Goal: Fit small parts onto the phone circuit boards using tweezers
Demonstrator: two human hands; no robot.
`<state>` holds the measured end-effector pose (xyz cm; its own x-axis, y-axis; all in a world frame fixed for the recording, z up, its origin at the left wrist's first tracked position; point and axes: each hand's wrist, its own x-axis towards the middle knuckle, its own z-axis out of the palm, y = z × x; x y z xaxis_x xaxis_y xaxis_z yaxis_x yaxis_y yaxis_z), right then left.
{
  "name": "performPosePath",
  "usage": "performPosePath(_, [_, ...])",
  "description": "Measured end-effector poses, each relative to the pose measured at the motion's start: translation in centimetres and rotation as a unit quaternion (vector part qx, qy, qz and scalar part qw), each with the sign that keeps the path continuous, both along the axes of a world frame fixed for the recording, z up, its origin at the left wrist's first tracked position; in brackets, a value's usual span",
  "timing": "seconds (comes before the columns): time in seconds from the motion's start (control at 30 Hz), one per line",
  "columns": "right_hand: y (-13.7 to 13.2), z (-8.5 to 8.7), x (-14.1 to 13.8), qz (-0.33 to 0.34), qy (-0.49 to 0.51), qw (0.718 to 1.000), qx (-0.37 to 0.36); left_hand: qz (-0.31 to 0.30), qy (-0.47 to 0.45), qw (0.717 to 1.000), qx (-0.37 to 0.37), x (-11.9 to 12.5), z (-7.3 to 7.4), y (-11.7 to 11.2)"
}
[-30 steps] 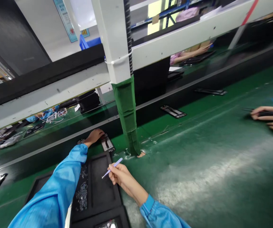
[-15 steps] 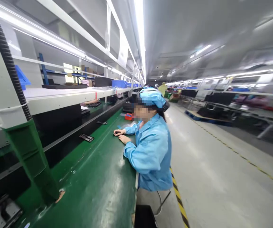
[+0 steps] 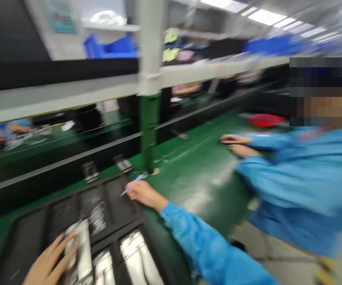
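My left hand [image 3: 52,259] is at the lower left, fingers stretched out and apart against a silvery rectangular part [image 3: 84,247] in a black tray [image 3: 44,219]; its thumb is hidden. My right hand [image 3: 142,194], above the tray's right side, is closed on a purple pen-shaped tool [image 3: 133,185] whose thin end points down to the left. More silvery parts [image 3: 141,261] lie in the near compartments. Crumpled clear film [image 3: 98,217] sits in a far compartment. Motion blur hides finer detail.
A green-wrapped post [image 3: 149,134] rises behind the tray. Small devices [image 3: 90,172] lie along the dark strip at the bench's back. At the right a co-worker in blue [image 3: 295,178] has both hands on the green bench [image 3: 200,166], near a red container [image 3: 266,120].
The view has swung left and down from the co-worker along the bench to the tray. My two hands, the purple tool and the silvery parts have come into view.
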<state>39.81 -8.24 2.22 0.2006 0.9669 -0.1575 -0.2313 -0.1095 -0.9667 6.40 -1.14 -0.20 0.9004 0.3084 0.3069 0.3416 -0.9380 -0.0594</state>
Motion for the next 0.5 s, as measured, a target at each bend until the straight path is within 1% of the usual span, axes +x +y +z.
performPosePath(0.03, [0.2, -1.5, -0.1, 0.004, 0.011, 1.0, 0.002, 0.019, 0.037, 0.999, -0.007, -3.1, 0.3, -1.3])
performPosePath(0.07, [0.7, -3.1, -0.2, 0.007, 0.015, 1.0, 0.004, 0.006, 0.081, 0.996, -0.023, -5.2, 0.5, -2.3])
performPosePath(0.1, [1.4, -4.4, -0.2, 0.008, 0.013, 1.0, 0.007, 0.009, 0.131, 0.99, -0.056, -6.3, 0.5, -2.8])
performPosePath(0.13, [2.1, -5.3, -0.3, 0.004, 0.006, 1.0, 0.012, -0.003, 0.166, 0.982, -0.087, -6.8, 0.3, -2.9])
performPosePath(0.17, [2.6, -5.8, -0.4, -0.001, -0.006, 1.0, 0.016, 0.004, 0.189, 0.976, -0.111, -6.8, -0.1, -2.6])
performPosePath(0.2, [2.8, -5.8, -0.6, -0.003, -0.024, 1.0, 0.018, 0.006, 0.195, 0.973, -0.124, -6.5, -0.4, -2.3])
performPosePath(0.27, [2.9, -4.7, -1.5, 0.0, -0.061, 0.998, 0.012, 0.003, 0.182, 0.974, -0.133, -5.7, -1.0, -1.7])
performPosePath(0.3, [3.0, -3.8, -2.4, 0.004, -0.085, 0.996, 0.011, -0.004, 0.169, 0.977, -0.13, -5.4, -1.1, -1.6])
performPosePath(0.37, [3.7, -1.8, -4.8, 0.03, -0.175, 0.983, 0.036, -0.024, 0.143, 0.982, -0.118, -5.0, -1.2, -1.7])
performPosePath(0.4, [4.4, -1.0, -6.4, 0.059, -0.242, 0.966, 0.068, -0.035, 0.132, 0.984, -0.112, -4.9, -1.2, -1.7])
performPosePath(0.43, [5.4, -0.4, -7.9, 0.098, -0.314, 0.938, 0.107, -0.044, 0.121, 0.986, -0.108, -4.9, -1.2, -1.6])
performPosePath(0.5, [7.7, 0.0, -10.9, 0.182, -0.421, 0.871, 0.176, -0.056, 0.098, 0.988, -0.109, -5.1, -1.5, -1.4])
